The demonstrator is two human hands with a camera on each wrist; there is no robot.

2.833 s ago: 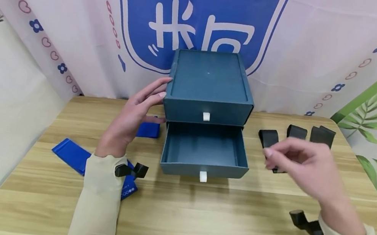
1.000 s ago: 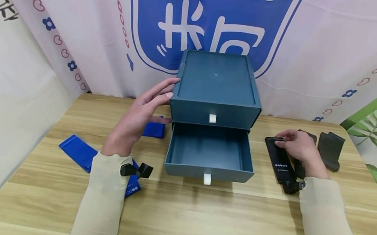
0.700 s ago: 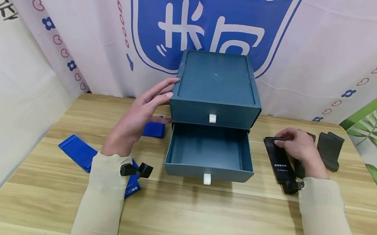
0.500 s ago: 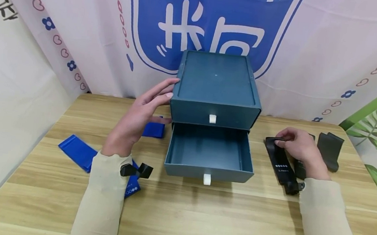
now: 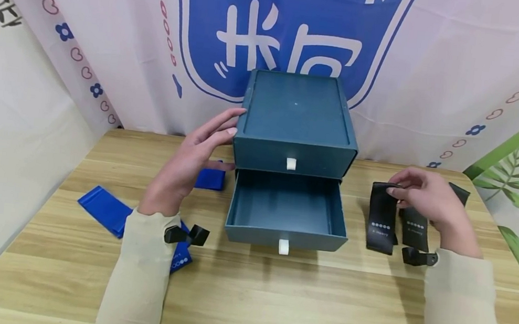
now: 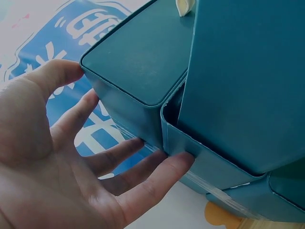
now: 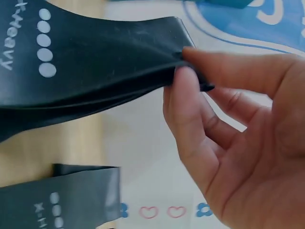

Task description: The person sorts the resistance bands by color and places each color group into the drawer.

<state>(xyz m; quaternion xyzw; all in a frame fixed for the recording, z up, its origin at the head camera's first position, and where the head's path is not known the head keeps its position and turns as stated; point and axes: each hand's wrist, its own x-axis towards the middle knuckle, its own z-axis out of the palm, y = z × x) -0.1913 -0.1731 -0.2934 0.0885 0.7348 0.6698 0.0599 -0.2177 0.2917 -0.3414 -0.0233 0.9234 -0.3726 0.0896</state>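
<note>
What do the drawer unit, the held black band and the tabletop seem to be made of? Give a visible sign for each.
Drawer unit: probably plastic, perhaps coated board, satin dark teal; smooth panels, rounded corners.
Held black band: likely rubber or latex, soft sheen; thin layers bend smoothly where pinched.
Tabletop: wood or wood-look laminate, low sheen; the streaky grain alone can't settle which.

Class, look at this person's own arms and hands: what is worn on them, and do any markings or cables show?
The left sleeve and right sleeve are long, plain and cream. A small black fitting sits at each cuff, left and right. The left hand and right hand wear no gloves or visible rings. No markings or cables show.
</note>
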